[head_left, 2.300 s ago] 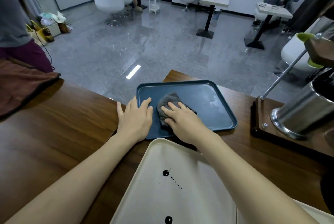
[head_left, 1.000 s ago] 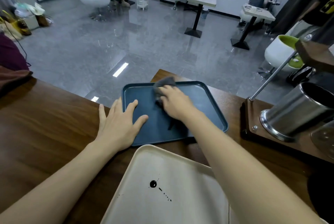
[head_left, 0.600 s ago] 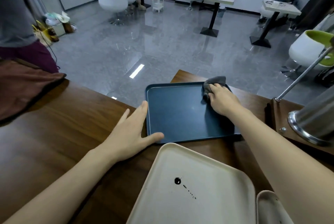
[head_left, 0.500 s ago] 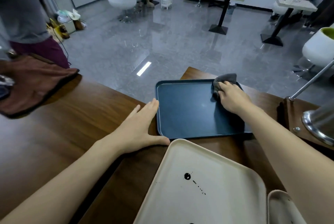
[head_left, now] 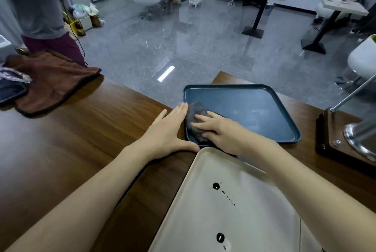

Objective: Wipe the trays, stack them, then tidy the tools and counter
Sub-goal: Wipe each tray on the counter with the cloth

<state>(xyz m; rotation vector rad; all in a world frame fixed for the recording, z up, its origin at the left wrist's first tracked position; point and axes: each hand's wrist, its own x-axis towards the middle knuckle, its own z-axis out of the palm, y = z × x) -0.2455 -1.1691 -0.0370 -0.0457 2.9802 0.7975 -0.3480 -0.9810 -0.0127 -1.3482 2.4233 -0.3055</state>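
On bench [head_left: 81, 139], at blue tray's [head_left: 254, 109] near-left corner: right hand [head_left: 221, 131] flat, fingers spread, pressing cloth [head_left: 195, 115] onto tray floor; left hand [head_left: 168, 131] flat, fingers straight, against tray's left rim, thumb beside ink-spotted cream tray [head_left: 223, 221]. Brown towel [head_left: 53, 80] far left.

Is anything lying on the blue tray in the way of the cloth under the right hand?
Nothing visible does: the blue tray holds only the grey cloth that the right hand presses.
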